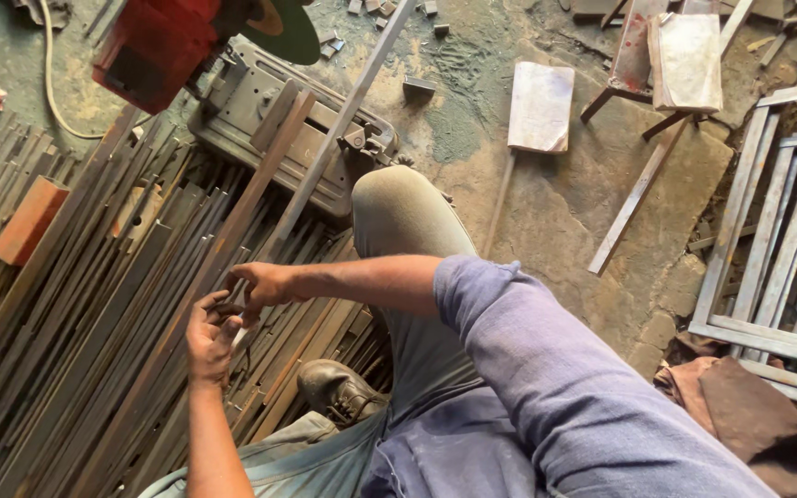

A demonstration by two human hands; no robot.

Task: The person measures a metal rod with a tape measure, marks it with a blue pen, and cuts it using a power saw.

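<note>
Just a long, rusty metal strip (232, 231)

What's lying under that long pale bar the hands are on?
Under the bar lie a heap of rusty strips and the saw's grey base. The floor beneath the heap is covered. Both hands meet at its near end.

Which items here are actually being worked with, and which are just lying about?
In use:
- left hand and right hand, both on a long grey metal strip
- red chop saw with grey base, which the strip crosses

Lying about:
- pile of rusty flat bars
- orange brick
- welded grey frames
- pale stone slab
</note>
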